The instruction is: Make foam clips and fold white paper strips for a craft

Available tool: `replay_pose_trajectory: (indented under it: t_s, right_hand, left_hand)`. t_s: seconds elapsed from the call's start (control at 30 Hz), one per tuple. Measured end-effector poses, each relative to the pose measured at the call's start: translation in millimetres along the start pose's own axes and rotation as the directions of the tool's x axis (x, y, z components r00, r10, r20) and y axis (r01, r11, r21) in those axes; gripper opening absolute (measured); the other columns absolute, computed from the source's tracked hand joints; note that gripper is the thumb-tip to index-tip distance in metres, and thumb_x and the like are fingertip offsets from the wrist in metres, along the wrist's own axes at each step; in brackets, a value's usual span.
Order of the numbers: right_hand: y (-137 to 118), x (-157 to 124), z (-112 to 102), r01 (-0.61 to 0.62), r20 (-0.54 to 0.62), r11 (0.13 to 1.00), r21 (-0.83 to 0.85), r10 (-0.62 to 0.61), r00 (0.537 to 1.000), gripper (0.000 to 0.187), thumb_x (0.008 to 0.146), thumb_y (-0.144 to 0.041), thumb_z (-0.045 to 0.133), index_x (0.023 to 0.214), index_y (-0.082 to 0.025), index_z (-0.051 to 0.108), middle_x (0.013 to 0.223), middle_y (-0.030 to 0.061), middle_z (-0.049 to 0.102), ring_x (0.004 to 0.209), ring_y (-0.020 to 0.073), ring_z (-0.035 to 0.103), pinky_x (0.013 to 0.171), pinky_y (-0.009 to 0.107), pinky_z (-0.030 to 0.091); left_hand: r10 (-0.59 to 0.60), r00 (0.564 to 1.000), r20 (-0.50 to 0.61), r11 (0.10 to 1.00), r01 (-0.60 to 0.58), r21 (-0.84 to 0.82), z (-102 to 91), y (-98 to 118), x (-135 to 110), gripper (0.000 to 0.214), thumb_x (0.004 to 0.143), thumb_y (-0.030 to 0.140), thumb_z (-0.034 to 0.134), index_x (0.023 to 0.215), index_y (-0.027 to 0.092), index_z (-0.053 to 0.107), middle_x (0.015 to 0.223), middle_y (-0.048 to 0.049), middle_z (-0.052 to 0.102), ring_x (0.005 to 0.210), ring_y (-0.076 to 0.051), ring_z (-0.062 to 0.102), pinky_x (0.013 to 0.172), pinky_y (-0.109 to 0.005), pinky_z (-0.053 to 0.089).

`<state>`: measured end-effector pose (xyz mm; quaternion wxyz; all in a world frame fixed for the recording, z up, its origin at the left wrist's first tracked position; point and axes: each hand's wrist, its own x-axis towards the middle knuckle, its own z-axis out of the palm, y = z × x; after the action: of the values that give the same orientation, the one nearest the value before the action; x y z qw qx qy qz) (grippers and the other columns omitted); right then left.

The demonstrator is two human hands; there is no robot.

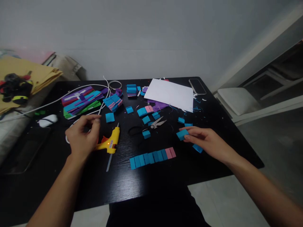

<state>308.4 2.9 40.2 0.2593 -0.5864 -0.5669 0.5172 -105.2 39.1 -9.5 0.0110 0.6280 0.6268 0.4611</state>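
Observation:
My left hand hovers over the black table with its fingers curled, thumb and forefinger close together; nothing I can make out is in it. A yellow glue gun lies just right of it, its light on. My right hand pinches a small blue foam piece at its fingertips; another blue piece lies under the palm. A row of joined blue and pink foam pieces lies between my hands, near the front edge.
Scissors, loose blue squares, a white sheet, a phone, stacked coloured foam strips and a white cable lie on the table. A white chair stands at right.

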Motion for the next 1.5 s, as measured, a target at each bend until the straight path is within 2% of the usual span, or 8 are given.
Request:
replay_pose_trajectory:
  t_s: [0.27, 0.53, 0.73, 0.93, 1.07, 1.2, 1.37, 1.5]
  right_hand:
    - [20.5, -9.3, 8.2, -0.044, 0.108, 0.98, -0.196, 0.066, 0.992, 0.024, 0.09, -0.045, 0.07, 0.097, -0.022, 0.07, 0.077, 0.0004, 0.069, 0.07, 0.017, 0.066, 0.065, 0.032, 0.054]
    - [23.1, -6.9, 16.9, 0.096, 0.152, 0.826, -0.556, -0.013, 0.988, 0.023, 0.095, -0.027, 0.059, 0.11, -0.025, 0.076, 0.101, 0.0064, 0.074, 0.081, 0.0202, 0.069, 0.074, 0.037, 0.055]
    - [19.7, -6.1, 21.1, 0.152, 0.151, 0.794, -0.589, -0.076, 0.986, 0.035, 0.091, -0.026, 0.066, 0.125, -0.027, 0.073, 0.117, 0.0086, 0.069, 0.084, 0.0207, 0.069, 0.075, 0.039, 0.058]
    - [7.3, -3.2, -29.6, 0.056, -0.182, 0.802, -0.594, -0.202, 0.962, 0.026, 0.091, -0.04, 0.067, 0.112, -0.028, 0.076, 0.106, 0.0081, 0.075, 0.081, 0.0247, 0.069, 0.074, 0.043, 0.057]
    - [12.0, -6.5, -52.1, -0.07, -0.108, 0.728, -0.682, -0.005, 0.994, 0.034, 0.078, -0.039, 0.078, 0.108, -0.025, 0.074, 0.1, 0.0088, 0.075, 0.082, 0.0286, 0.071, 0.074, 0.046, 0.057]
    - [31.8, -11.6, -42.2, -0.057, 0.023, 0.672, -0.738, 0.109, 0.994, 0.036, 0.073, -0.034, 0.08, 0.107, -0.026, 0.071, 0.106, 0.008, 0.072, 0.087, 0.0285, 0.072, 0.073, 0.043, 0.058]
    - [45.0, 0.8, -34.2, 0.064, 0.048, 0.685, -0.726, -0.042, 0.998, 0.02, 0.085, -0.032, 0.069, 0.104, -0.025, 0.069, 0.106, 0.0076, 0.071, 0.092, 0.0269, 0.071, 0.082, 0.044, 0.058]
    - [35.9, 17.5, -27.5, 0.1, -0.115, 0.675, -0.731, -0.267, 0.957, 0.032, 0.093, -0.033, 0.064, 0.123, -0.022, 0.064, 0.122, 0.0136, 0.066, 0.102, 0.0313, 0.07, 0.09, 0.051, 0.058]
  left_hand:
    - [0.021, 0.999, 0.039, 1.0, -0.021, -0.007, 0.4, 6.1, -1.5, 0.02, 0.088, 0.026, 0.065, 0.098, 0.016, 0.078, 0.075, -0.0004, 0.071, 0.065, -0.013, 0.062, 0.065, -0.025, 0.047]
    - [0.008, 0.998, 0.07, 1.0, -0.007, -0.015, 2.3, 7.2, -3.4, 0.021, 0.089, 0.028, 0.064, 0.099, 0.016, 0.077, 0.075, -0.0008, 0.071, 0.065, -0.014, 0.062, 0.062, -0.025, 0.047]
    - [0.001, 0.997, 0.077, 1.0, -0.001, 0.0, 2.1, 7.6, -4.0, 0.021, 0.089, 0.028, 0.063, 0.1, 0.017, 0.078, 0.076, -0.0006, 0.071, 0.065, -0.014, 0.062, 0.063, -0.025, 0.047]
    - [0.023, 0.998, 0.066, 1.0, -0.023, -0.003, 3.2, 6.8, -3.8, 0.021, 0.09, 0.029, 0.064, 0.099, 0.017, 0.079, 0.075, -0.0005, 0.071, 0.065, -0.014, 0.063, 0.064, -0.025, 0.047]
    - [0.03, 0.996, 0.081, 0.999, -0.031, 0.015, 3.7, 5.9, -4.9, 0.021, 0.09, 0.029, 0.065, 0.102, 0.017, 0.078, 0.078, -0.001, 0.073, 0.067, -0.014, 0.064, 0.065, -0.025, 0.048]
    - [0.021, 0.998, 0.067, 1.0, -0.023, 0.015, 4.9, 5.4, -5.6, 0.02, 0.09, 0.029, 0.065, 0.1, 0.018, 0.078, 0.078, -0.0006, 0.074, 0.067, -0.014, 0.065, 0.067, -0.026, 0.05]
    - [0.028, 0.997, 0.078, 0.999, -0.03, 0.016, 5.3, 4.0, -5.3, 0.021, 0.09, 0.032, 0.064, 0.099, 0.018, 0.078, 0.075, 0.0, 0.072, 0.066, -0.014, 0.065, 0.066, -0.025, 0.048]
    - [0.019, 0.996, 0.092, 0.999, -0.022, 0.036, 3.4, 4.8, -5.5, 0.022, 0.09, 0.032, 0.064, 0.1, 0.018, 0.078, 0.074, 0.0003, 0.071, 0.064, -0.014, 0.064, 0.064, -0.025, 0.047]
